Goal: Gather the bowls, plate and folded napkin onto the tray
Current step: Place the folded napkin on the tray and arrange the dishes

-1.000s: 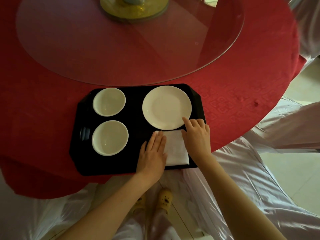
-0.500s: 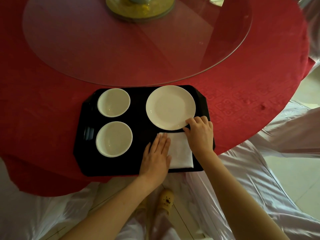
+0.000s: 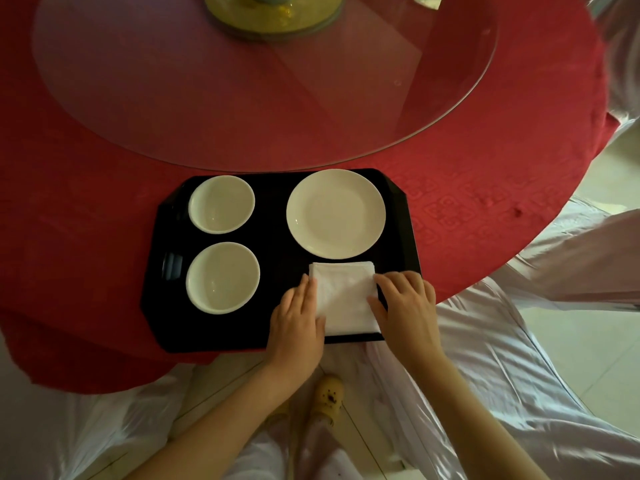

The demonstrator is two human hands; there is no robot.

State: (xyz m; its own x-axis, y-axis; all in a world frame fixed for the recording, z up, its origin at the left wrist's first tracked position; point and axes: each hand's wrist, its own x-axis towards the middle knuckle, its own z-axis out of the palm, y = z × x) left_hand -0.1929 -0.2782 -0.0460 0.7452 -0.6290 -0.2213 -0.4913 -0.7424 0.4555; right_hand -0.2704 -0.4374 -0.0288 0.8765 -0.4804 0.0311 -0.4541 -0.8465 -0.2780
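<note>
A black tray (image 3: 273, 251) lies at the near edge of the red table. On its left side stand two white bowls, one at the back (image 3: 221, 204) and one in front (image 3: 223, 277). A white plate (image 3: 336, 213) sits at the tray's back right. In front of the plate lies a folded white napkin (image 3: 346, 296). My left hand (image 3: 298, 323) rests flat on the napkin's left edge. My right hand (image 3: 407, 304) touches its right edge with fingers spread. Neither hand grips anything.
A round glass turntable (image 3: 263, 84) covers the table's middle, its rim just behind the tray, with a yellow-green base (image 3: 270, 15) at its centre. Chairs draped in pale cloth (image 3: 519, 358) stand to the right and near left. My yellow shoes (image 3: 329, 396) show below the table edge.
My right hand has come back from the plate's rim to the napkin's right edge. My left hand has slid leftward off the napkin's middle, uncovering more of it.
</note>
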